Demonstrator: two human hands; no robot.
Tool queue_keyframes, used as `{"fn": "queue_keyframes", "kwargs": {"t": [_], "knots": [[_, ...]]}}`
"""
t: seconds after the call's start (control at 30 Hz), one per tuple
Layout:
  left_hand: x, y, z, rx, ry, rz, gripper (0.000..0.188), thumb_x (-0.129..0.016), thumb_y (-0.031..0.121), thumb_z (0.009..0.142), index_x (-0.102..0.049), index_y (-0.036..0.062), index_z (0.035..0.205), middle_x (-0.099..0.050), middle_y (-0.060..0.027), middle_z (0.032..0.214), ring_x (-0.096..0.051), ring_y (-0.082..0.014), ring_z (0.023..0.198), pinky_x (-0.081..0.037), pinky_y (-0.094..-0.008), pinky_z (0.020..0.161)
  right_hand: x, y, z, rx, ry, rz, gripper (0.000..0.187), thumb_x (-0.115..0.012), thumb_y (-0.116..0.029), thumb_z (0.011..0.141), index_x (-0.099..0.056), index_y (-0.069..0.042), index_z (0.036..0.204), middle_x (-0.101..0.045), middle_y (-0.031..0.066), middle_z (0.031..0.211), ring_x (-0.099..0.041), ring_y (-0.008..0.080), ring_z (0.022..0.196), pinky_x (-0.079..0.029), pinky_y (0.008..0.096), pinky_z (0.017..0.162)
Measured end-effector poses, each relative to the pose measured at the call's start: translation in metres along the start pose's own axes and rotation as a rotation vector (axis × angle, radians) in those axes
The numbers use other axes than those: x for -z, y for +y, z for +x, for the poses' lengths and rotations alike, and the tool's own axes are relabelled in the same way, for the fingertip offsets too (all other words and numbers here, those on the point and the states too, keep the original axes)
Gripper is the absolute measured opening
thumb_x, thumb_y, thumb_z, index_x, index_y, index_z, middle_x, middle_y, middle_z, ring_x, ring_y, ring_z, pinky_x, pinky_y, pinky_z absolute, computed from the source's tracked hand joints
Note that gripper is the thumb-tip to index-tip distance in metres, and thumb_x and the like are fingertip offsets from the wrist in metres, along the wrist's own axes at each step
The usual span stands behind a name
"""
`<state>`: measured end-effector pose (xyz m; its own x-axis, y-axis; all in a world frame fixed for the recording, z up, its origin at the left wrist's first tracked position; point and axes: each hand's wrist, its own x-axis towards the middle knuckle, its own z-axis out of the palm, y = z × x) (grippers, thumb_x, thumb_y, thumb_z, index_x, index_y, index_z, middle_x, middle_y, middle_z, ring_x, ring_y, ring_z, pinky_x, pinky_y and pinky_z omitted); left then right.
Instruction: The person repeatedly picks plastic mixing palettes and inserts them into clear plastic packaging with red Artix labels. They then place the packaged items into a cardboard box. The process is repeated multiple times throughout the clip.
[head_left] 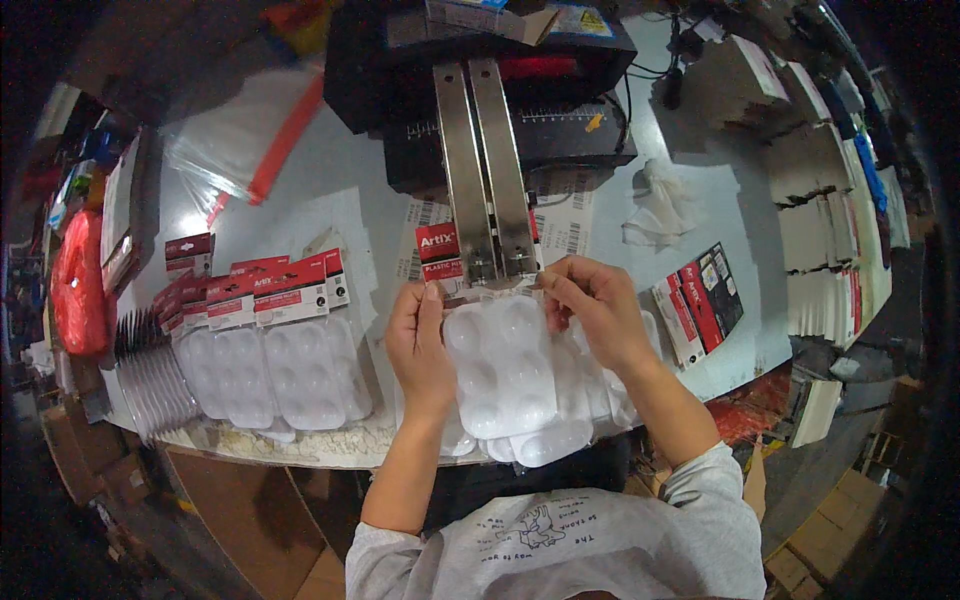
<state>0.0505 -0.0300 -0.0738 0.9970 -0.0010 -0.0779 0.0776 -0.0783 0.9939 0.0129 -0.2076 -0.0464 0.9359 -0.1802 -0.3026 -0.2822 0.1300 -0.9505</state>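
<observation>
A white plastic paint palette [500, 360] with rounded wells, in a clear bag, hangs below the tips of two long metal arms [463, 170] of a black machine. My left hand [417, 340] is closed on the bag's top left corner, thumb beside a red header card [438, 250]. Part of that card is hidden under the metal arms. My right hand [600, 305] pinches the top right corner, finger and thumb close to the arm tips. More white palettes [553, 440] lie underneath, near the table edge.
To the left stand bagged palettes with red header cards [290, 290] and a row of clear packs [155, 375]. Clear bags with a red strip [240, 140] lie behind them. At right are red-and-black cards [700, 300], crumpled plastic [660, 210] and card stacks [815, 220].
</observation>
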Motion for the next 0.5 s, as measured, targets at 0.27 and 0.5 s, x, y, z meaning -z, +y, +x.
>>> {"fn": "queue_keyframes", "kwargs": {"t": [0.27, 0.5], "knots": [[0.111, 0.025, 0.022, -0.085, 0.241, 0.713, 0.023, -0.047, 0.012, 0.090, -0.058, -0.0002, 0.106, -0.058, -0.0092, 0.099, -0.052, -0.0219, 0.099, -0.040, -0.0323, 0.088, 0.093, -0.010, -0.043, 0.298, 0.572, -1.038, 0.054, -0.062, -0.027, 0.080, -0.044, 0.001, 0.122, -0.048, 0.0178, 0.121, -0.048, 0.0265, 0.107, -0.037, 0.0350, 0.086], [0.071, 0.025, -0.031, -0.342, -0.086, 0.994, 0.026, -0.062, 0.023, 0.078, -0.057, 0.0067, 0.098, -0.043, -0.0162, 0.120, -0.038, -0.0337, 0.113, -0.032, -0.0463, 0.092, 0.134, 0.047, -0.072, 0.181, 0.653, -1.429, 0.104, -0.077, -0.046, 0.058, -0.027, -0.001, 0.136, -0.031, 0.0195, 0.140, -0.029, 0.0317, 0.131, -0.024, 0.0482, 0.097]]}}
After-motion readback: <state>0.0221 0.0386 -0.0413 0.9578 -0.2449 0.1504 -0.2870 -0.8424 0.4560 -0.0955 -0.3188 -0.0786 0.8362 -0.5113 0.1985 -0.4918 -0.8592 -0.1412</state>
